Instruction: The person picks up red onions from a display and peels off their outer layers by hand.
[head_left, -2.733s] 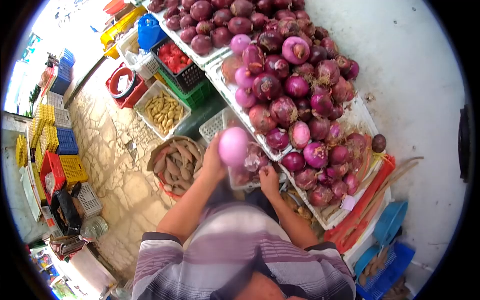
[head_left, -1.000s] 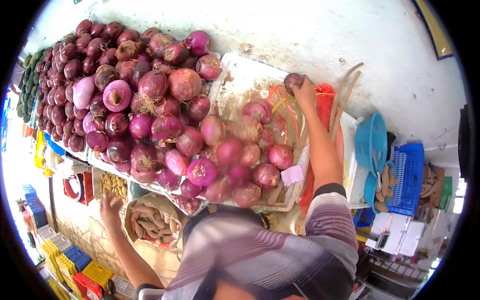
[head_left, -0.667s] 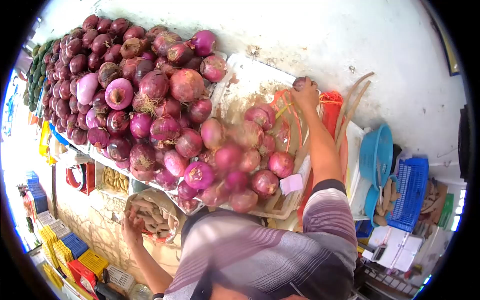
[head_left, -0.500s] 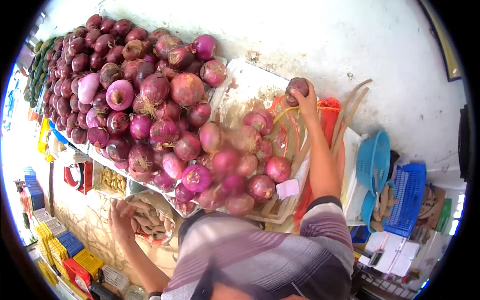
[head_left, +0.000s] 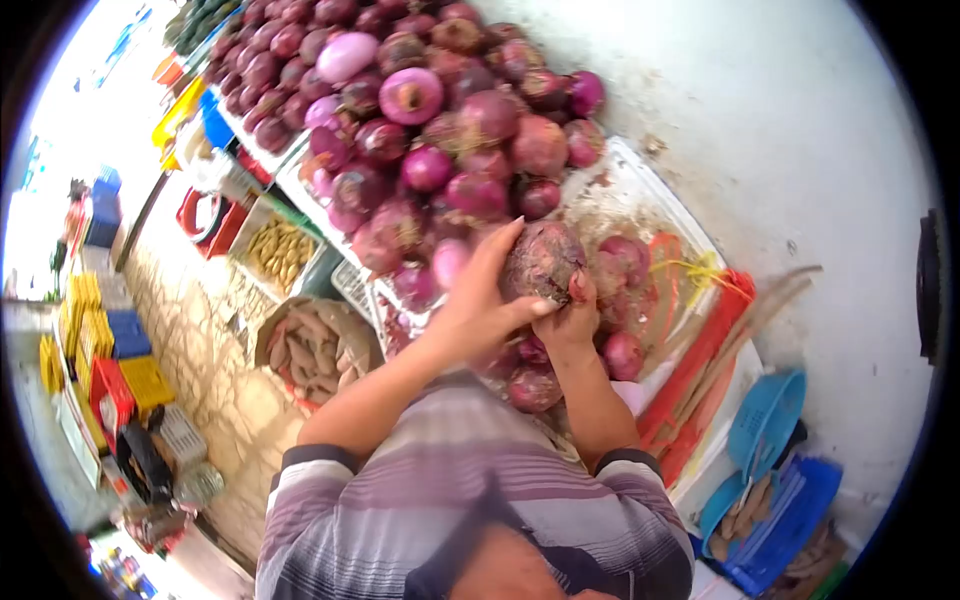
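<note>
Between my two hands is a dark, rough-skinned red onion, held up in front of my chest above the display. My left hand wraps its left side, thumb beneath it and fingers along the top. From the lower right, my right hand grips the same onion. Loose red onions lie under and around my hands, partly hidden by them. A large heap of red onions rises to the upper left.
A white board lies under the onions, against a white wall. Red netting and long sticks lie at the right, by blue baskets. A sack of sweet potatoes stands on the floor at left, near stacked crates.
My right hand has brought the onion from the back of the board toward my chest. My left hand has come over from the left and taken hold of it too. The view has turned.
</note>
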